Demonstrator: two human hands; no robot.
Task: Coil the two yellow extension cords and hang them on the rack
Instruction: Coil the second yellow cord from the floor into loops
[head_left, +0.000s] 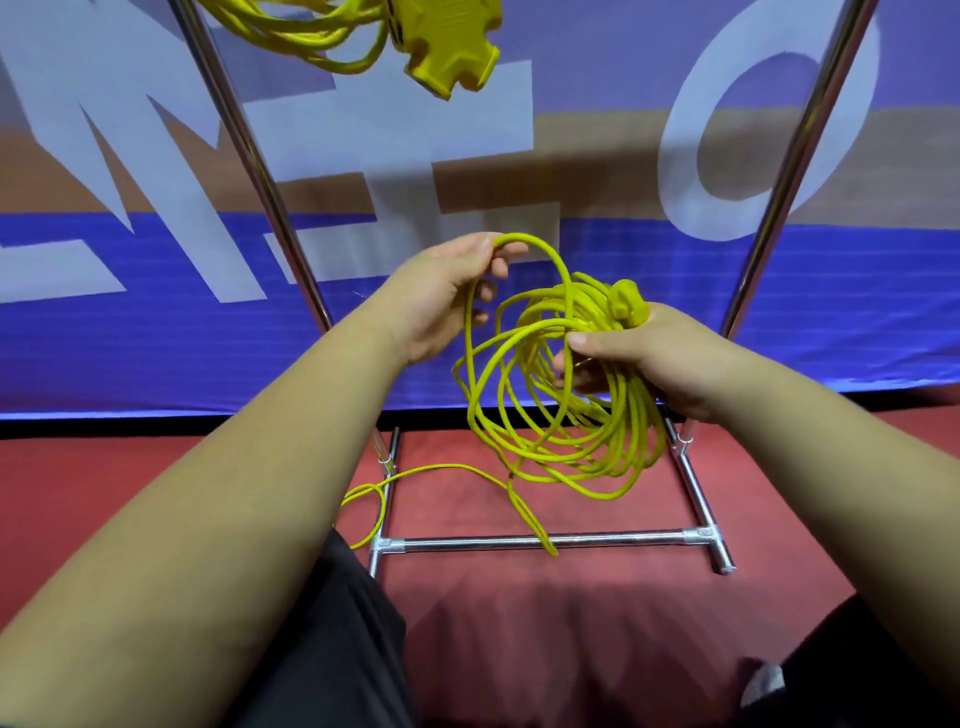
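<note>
1 cord (311, 31) hangs on the rack (260, 171); with the right hand (649, 358) gripping the other cord's coil (571, 441) and the left hand (441, 296) pinching a new loop (540, 247), I'd keep loops equal and gather the trailing tail (447, 469).

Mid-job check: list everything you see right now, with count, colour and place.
held extension cord: one, yellow, partly coiled between both hands, tail trailing down to the floor
plug: one, yellow, on top of the gathered loops
hung extension cord: one, yellow, coiled, at the top edge between the uprights
outlet head: one, yellow, dangling from the hung cord
rack: one, chrome, two uprights and a floor base, straight ahead
banner: one, blue with white letters, behind the rack
carpet: one, red, under the rack
trousers: black, bottom of view
left hand: grips a raised loop
right hand: grips the coil bundle
</note>
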